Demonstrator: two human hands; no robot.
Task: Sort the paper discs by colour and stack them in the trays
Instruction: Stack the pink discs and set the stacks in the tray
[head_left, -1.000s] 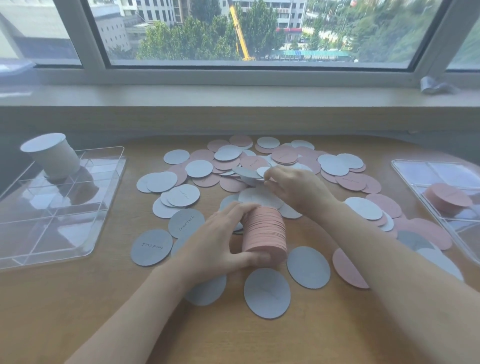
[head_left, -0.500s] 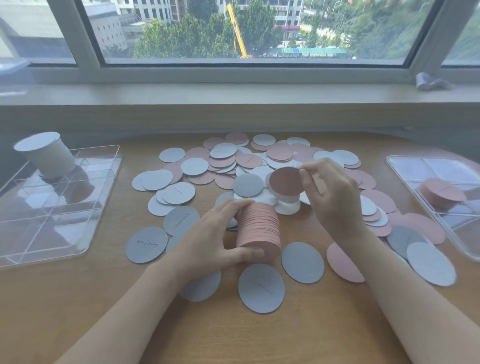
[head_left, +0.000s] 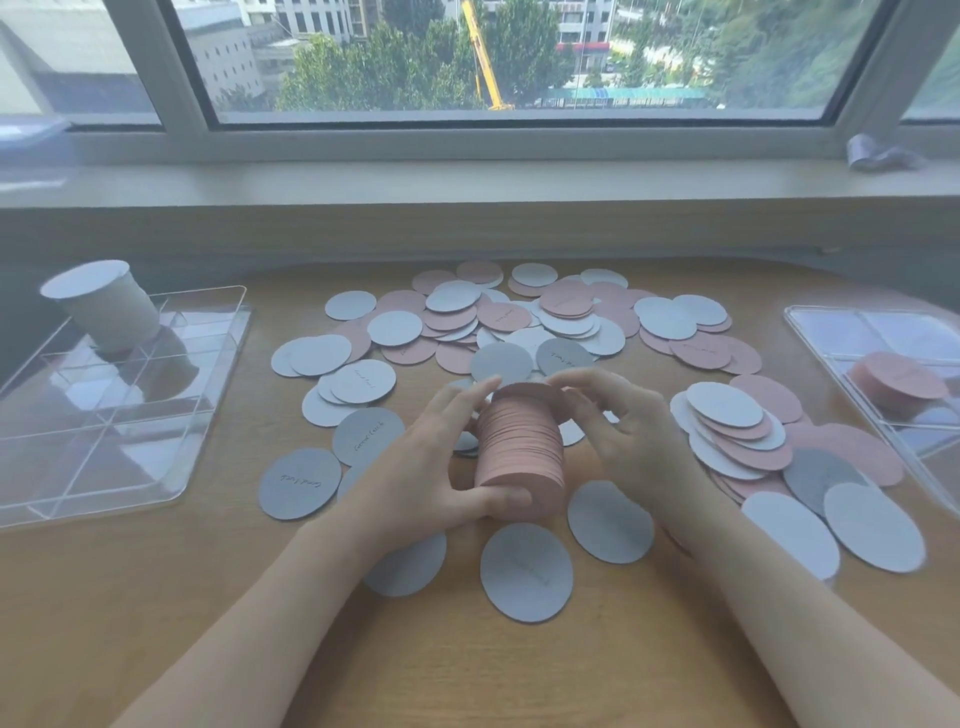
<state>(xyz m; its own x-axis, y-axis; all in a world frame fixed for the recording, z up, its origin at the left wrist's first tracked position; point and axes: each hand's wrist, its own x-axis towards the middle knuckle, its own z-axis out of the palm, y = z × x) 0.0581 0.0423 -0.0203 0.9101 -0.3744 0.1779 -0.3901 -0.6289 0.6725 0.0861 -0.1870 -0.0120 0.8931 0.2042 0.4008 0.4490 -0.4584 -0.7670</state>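
Note:
A thick stack of pink discs (head_left: 522, 452) stands in the middle of the table. My left hand (head_left: 441, 457) grips it from the left, thumb across its near side. On the stack's right, my right hand (head_left: 631, 434) pinches the top pink disc with its fingertips. Loose pink and grey-blue discs (head_left: 519, 322) lie scattered around and behind. At the left, a clear tray (head_left: 104, 415) holds a tall stack of grey-blue discs (head_left: 106, 306). A second clear tray (head_left: 883, 364) at the right holds a short pink stack (head_left: 901, 382).
Several grey-blue discs (head_left: 524, 571) lie in front of the held stack. A windowsill (head_left: 467, 182) runs behind the table, with a crumpled scrap (head_left: 878, 153) at its right end. Bare wood shows along the near edge.
My right hand picked a pink disc out of the pile, carried it back and brought it onto the top of the stack. My left hand kept its grip on the stack.

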